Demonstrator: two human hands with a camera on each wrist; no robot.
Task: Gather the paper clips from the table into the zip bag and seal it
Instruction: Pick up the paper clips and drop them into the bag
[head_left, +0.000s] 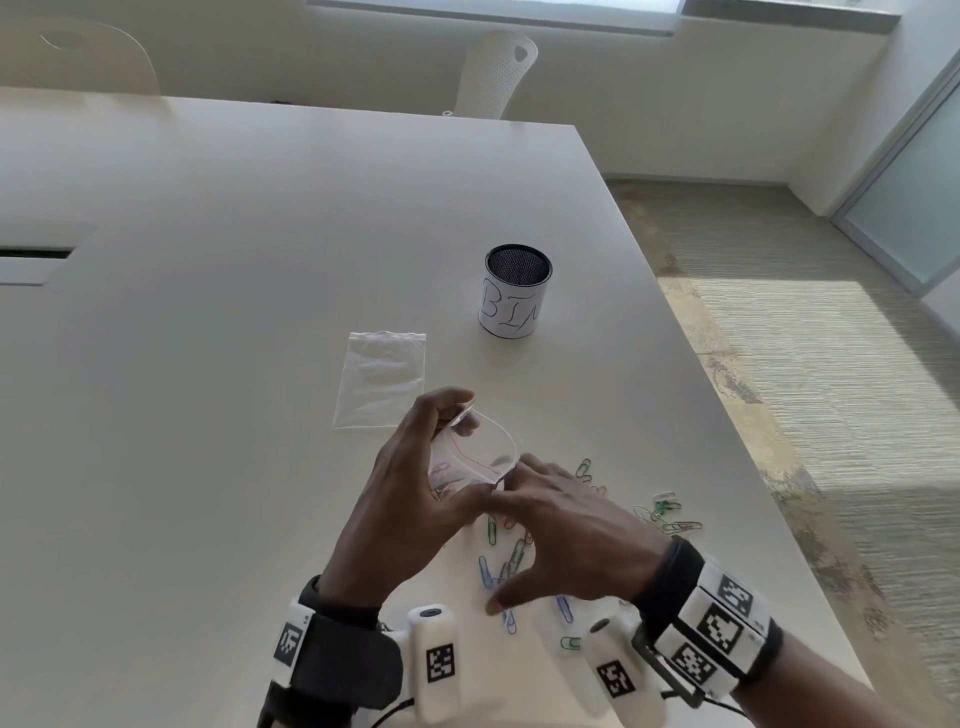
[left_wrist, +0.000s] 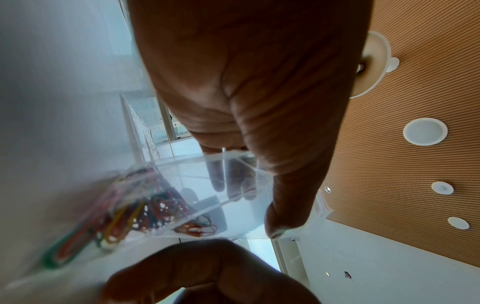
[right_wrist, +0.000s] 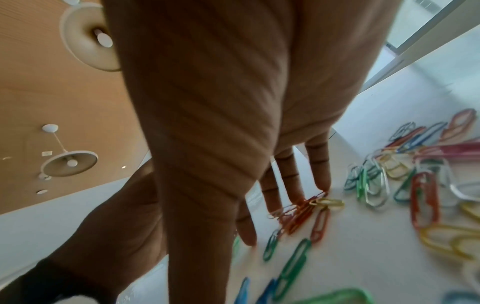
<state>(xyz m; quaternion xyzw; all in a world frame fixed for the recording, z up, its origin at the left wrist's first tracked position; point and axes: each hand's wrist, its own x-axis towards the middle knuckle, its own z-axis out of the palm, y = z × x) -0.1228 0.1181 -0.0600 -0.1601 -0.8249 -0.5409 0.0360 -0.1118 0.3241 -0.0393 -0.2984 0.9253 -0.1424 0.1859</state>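
Note:
My left hand (head_left: 423, 462) grips a clear zip bag (head_left: 480, 449) by its mouth and holds it open just above the table. Several coloured paper clips (left_wrist: 145, 214) lie in the bag's bottom. My right hand (head_left: 566, 525) is spread flat beside the bag, and its straight fingers (right_wrist: 320, 164) touch a small bunch of orange and yellow clips (right_wrist: 306, 207) on the table. More loose clips (head_left: 501, 566) are scattered under and around this hand, with another cluster (head_left: 665, 514) to its right.
A second, empty zip bag (head_left: 382, 379) lies flat beyond my left hand. A mesh cup labelled BIN (head_left: 516, 291) stands farther back right. The table's right edge (head_left: 727, 415) runs close to the clips, with carpet below.

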